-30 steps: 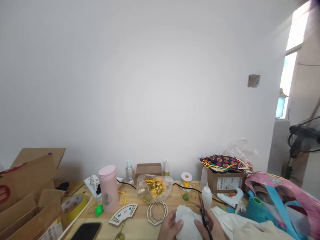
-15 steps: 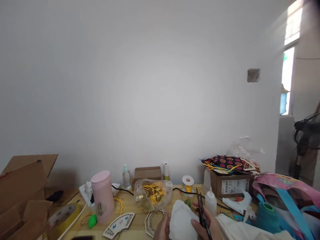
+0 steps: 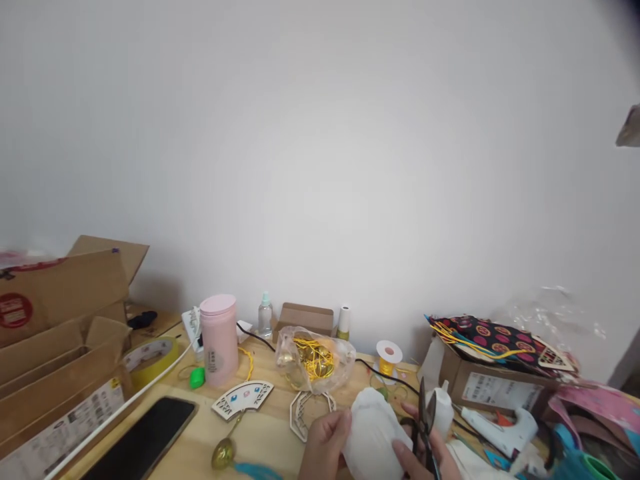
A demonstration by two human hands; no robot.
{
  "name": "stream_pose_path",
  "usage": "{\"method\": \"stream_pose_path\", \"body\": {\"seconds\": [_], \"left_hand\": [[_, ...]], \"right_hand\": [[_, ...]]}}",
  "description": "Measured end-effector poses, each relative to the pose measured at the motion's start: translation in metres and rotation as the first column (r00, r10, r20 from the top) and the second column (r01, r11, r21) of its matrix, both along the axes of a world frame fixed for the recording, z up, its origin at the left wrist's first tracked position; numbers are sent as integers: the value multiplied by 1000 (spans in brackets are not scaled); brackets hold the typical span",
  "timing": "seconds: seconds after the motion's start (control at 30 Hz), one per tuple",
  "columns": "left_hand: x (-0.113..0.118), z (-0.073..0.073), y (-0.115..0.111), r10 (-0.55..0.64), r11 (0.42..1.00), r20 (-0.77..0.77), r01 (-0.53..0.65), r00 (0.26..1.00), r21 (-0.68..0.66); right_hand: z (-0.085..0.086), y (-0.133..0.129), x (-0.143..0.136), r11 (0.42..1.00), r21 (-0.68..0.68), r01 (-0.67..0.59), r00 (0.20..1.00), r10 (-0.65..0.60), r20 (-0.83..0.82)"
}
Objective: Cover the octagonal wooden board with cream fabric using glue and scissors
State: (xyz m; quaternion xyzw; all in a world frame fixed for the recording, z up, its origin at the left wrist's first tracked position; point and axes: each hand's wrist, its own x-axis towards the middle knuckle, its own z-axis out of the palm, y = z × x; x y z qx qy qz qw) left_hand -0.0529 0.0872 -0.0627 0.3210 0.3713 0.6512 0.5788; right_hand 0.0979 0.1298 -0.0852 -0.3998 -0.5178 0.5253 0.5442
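Note:
A white, rounded piece (image 3: pixel 376 433), soft-looking with an uneven edge, is held up low in front of me; I cannot tell its material. My left hand (image 3: pixel 329 440) pinches its left edge between thumb and fingers. On the other side my right hand (image 3: pixel 423 450) grips dark scissors (image 3: pixel 428 420), blades pointing up, while its thumb rests against the white piece. Just behind that hand stands a white squeeze bottle (image 3: pixel 442 412). Left of the white piece lies an octagonal wooden frame (image 3: pixel 295 420), partly covered by my left hand.
Cardboard boxes (image 3: pixel 60 400), a phone (image 3: pixel 143 440), yellow tape (image 3: pixel 167 353) and a pink canister (image 3: pixel 220 343) occupy the left. A plastic bag (image 3: pixel 345 360) of gold bells and cord sits mid-table. Rightward are a thread spool (image 3: pixel 389 353), a glue gun (image 3: pixel 505 427) and a fabric-topped box (image 3: pixel 495 393).
The view has tipped down and swung left, bringing the phone and a gold bell with a blue tassel into sight. Both hands still hold the white piece and scissors.

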Motion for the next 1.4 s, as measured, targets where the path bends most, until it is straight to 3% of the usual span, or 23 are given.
{"method": "stream_pose_path", "body": {"seconds": [0.1,0.2,0.33,0.6,0.83,1.1,1.4], "left_hand": [[4,7,-3,-21,999,56,23,998,-34],[9,4,-3,-48,998,67,50,997,-25],[8,-3,-4,-92,995,-7,91,996,-25],[5,8,-9,-82,989,85,92,993,-116],[9,-2,-6,-77,994,-38,74,996,-85],[4,3,-8,-59,986,-156,33,986,-165],[2,-2,-3,-31,979,-172,-5,985,-203]], "right_hand": [[2,-1,2,997,-12,77,997,-77,19],[8,-5,1,993,-49,103,995,-103,6],[18,-14,-6,998,-53,38,997,-42,-70],[23,-19,-10,996,-93,15,985,-30,-170],[23,-21,-9,993,-118,-17,980,-7,-200],[28,-21,-9,999,-50,-9,998,5,-64],[26,-21,-10,993,-112,43,986,-60,-154]]}}
